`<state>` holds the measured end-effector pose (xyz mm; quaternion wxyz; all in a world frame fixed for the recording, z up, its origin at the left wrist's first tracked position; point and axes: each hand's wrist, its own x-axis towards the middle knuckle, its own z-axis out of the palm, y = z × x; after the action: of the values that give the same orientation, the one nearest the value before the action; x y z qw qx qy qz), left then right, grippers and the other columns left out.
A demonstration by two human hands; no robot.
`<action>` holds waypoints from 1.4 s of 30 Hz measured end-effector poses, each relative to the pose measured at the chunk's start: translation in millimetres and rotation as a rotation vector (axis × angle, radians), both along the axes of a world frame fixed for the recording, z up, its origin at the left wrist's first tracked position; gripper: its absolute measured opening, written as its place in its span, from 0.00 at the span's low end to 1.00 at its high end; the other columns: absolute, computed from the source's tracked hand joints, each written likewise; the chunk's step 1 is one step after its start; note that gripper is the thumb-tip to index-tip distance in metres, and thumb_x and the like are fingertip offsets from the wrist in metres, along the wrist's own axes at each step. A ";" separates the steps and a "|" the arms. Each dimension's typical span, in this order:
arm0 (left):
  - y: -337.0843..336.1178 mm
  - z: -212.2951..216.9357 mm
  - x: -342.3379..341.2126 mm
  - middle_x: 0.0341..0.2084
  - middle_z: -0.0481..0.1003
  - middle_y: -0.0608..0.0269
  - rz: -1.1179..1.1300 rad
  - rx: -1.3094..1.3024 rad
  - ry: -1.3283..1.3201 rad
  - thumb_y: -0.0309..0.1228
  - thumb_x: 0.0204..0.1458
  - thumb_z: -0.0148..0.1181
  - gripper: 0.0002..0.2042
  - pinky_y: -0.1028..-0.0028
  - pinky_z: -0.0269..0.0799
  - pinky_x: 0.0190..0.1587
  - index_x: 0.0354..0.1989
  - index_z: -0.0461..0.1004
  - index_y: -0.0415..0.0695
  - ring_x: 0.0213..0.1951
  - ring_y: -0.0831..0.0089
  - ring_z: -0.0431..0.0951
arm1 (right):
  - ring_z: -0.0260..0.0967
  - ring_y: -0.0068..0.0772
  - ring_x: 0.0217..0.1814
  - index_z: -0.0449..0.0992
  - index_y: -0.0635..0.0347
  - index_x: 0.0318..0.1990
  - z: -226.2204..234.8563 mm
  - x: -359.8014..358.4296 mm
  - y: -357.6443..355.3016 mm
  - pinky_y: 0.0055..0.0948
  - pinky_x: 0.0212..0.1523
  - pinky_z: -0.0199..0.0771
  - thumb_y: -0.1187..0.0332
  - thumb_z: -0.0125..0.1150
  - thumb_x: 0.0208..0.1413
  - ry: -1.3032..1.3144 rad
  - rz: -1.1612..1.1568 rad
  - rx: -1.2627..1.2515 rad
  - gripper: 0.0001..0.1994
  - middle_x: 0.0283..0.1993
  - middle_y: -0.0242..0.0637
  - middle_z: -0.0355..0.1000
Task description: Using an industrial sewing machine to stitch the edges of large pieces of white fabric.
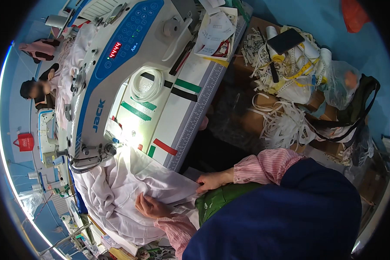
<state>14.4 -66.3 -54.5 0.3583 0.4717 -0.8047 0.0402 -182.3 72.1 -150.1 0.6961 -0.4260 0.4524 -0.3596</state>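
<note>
At the left, the sewing machine leans its head over the desk, its needle area lost in the lamp's glare, so I cannot tell whether the foot is up or down. The pale cloth runs from under that light over the desk's near end and spreads in heavy folds; I'd smooth those creases away from the needle, since a doubled layer could get caught. A white coil lies farther back on the desk, clear of the folds. My left hand rests on the cloth, fingers loosely bent and spread, and light pressure there should steer it without stretching it. To its right, a red strip sits near the desk's front corner, beside the ruler band along the edge; I can sight against that band to judge whether the cloth lies straight. My right hand, just past that corner, appears to pinch the cloth's edge above the green fabric on my lap. Even, gentle tension between both hands matters most, with my fingers well away from the needle.
</note>
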 end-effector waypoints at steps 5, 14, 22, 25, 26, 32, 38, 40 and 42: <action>-0.5 -1.3 0.4 0.40 0.76 0.52 0.006 0.029 0.010 0.21 0.55 0.54 0.09 0.64 0.70 0.49 0.40 0.78 0.32 0.45 0.57 0.75 | 0.74 0.31 0.44 0.77 0.62 0.51 -27.3 4.4 -7.9 0.32 0.45 0.73 0.58 0.64 0.55 -0.181 -0.038 -0.002 0.21 0.45 0.39 0.79; 2.4 1.8 -3.3 0.38 0.76 0.52 0.002 0.000 -0.017 0.25 0.57 0.52 0.09 0.61 0.69 0.46 0.38 0.78 0.32 0.42 0.55 0.74 | 0.70 0.21 0.42 0.78 0.59 0.47 -71.2 -20.1 -24.0 0.26 0.44 0.72 0.61 0.66 0.56 -0.344 0.029 0.056 0.15 0.38 0.29 0.76; -0.4 -0.4 1.8 0.39 0.76 0.51 -0.019 0.013 -0.050 0.23 0.58 0.52 0.09 0.62 0.70 0.45 0.39 0.77 0.31 0.42 0.56 0.74 | 0.70 0.19 0.47 0.77 0.55 0.48 -92.4 -14.7 -34.2 0.25 0.47 0.72 0.63 0.65 0.58 -0.730 0.029 0.130 0.13 0.43 0.26 0.74; 0.4 0.8 0.2 0.39 0.76 0.51 -0.008 0.008 -0.048 0.24 0.58 0.52 0.09 0.62 0.70 0.45 0.39 0.78 0.31 0.42 0.56 0.74 | 0.69 0.22 0.53 0.75 0.59 0.51 -87.1 -16.9 -34.7 0.26 0.55 0.71 0.65 0.62 0.60 -0.802 0.023 0.222 0.14 0.49 0.29 0.74; 0.0 0.4 0.3 0.39 0.76 0.51 -0.009 0.009 -0.049 0.24 0.58 0.52 0.09 0.62 0.70 0.45 0.39 0.78 0.31 0.42 0.56 0.74 | 0.69 0.22 0.53 0.75 0.59 0.51 -85.5 -18.3 -34.6 0.26 0.55 0.71 0.65 0.62 0.60 -0.802 0.022 0.222 0.14 0.49 0.29 0.74; 0.0 -1.6 2.0 0.39 0.76 0.51 0.011 0.001 -0.042 0.24 0.58 0.52 0.09 0.62 0.70 0.45 0.39 0.78 0.31 0.42 0.56 0.74 | 0.66 0.27 0.60 0.71 0.59 0.59 -81.3 -23.1 -34.1 0.31 0.60 0.68 0.65 0.61 0.60 -0.803 0.045 0.225 0.20 0.56 0.32 0.72; -0.3 -1.1 1.0 0.39 0.76 0.52 -0.008 -0.024 -0.057 0.24 0.59 0.52 0.09 0.62 0.70 0.44 0.39 0.78 0.32 0.42 0.56 0.74 | 0.65 0.26 0.61 0.70 0.59 0.61 -83.7 -21.8 -35.0 0.31 0.60 0.68 0.64 0.62 0.60 -0.795 0.063 0.231 0.22 0.58 0.32 0.71; -1.3 -1.8 3.0 0.39 0.76 0.52 -0.022 -0.015 -0.048 0.25 0.59 0.53 0.09 0.62 0.70 0.44 0.39 0.78 0.32 0.42 0.56 0.74 | 0.65 0.26 0.61 0.69 0.59 0.61 -86.8 -19.9 -35.5 0.31 0.60 0.68 0.65 0.61 0.60 -0.816 0.078 0.240 0.22 0.58 0.32 0.71; 0.0 -0.8 1.4 0.39 0.76 0.52 -0.015 -0.016 -0.048 0.25 0.59 0.53 0.09 0.62 0.70 0.44 0.39 0.78 0.32 0.42 0.56 0.74 | 0.65 0.25 0.61 0.69 0.58 0.61 -85.5 -20.5 -35.0 0.31 0.60 0.68 0.65 0.61 0.60 -0.809 0.075 0.219 0.22 0.58 0.31 0.71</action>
<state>15.8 -66.3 -55.4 0.3427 0.4616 -0.8164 0.0553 -202.9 37.1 -235.6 0.8713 -0.1900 0.1623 -0.4223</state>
